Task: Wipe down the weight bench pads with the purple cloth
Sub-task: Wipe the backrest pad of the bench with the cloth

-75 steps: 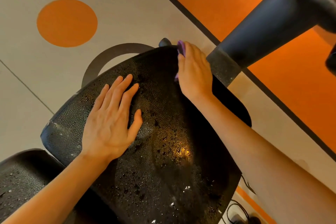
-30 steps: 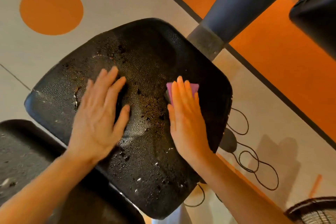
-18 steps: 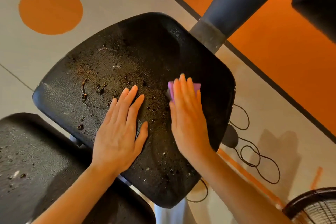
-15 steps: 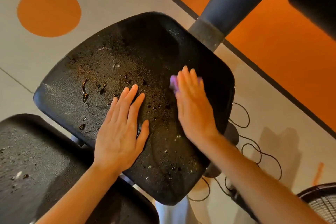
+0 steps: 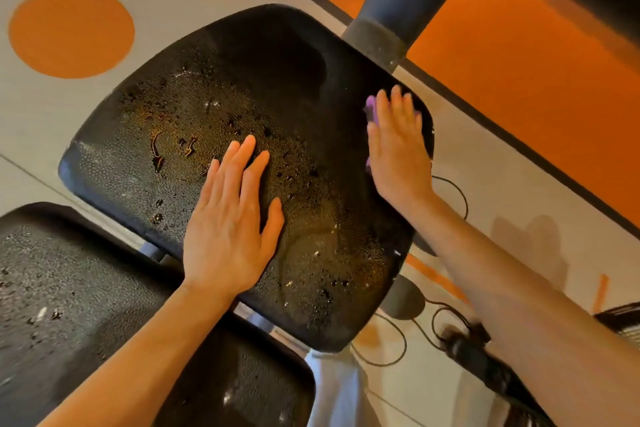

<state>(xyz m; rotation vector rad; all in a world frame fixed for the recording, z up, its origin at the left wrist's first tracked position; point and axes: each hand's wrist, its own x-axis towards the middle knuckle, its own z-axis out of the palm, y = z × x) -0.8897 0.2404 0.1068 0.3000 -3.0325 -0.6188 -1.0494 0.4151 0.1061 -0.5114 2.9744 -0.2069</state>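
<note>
A black textured seat pad (image 5: 194,107) fills the middle of the view, speckled with water drops. My left hand (image 5: 232,215) lies flat on its near middle with fingers straight. My right hand (image 5: 398,142) presses flat on the pad's right edge, fingers straight, with the purple cloth (image 5: 371,107) under it; only a sliver of cloth shows by the fingers and palm. A second black pad (image 5: 69,305), also wet, lies at the lower left.
A thick dark upright post (image 5: 398,0) rises just beyond the seat pad. Black cables (image 5: 450,315) and a dark round foot (image 5: 401,298) lie on the floor at the right. The floor is grey with orange circles and an orange zone beyond a black line.
My right hand has slid the cloth from the pad's middle out to its right edge. My left hand stays flat in place.
</note>
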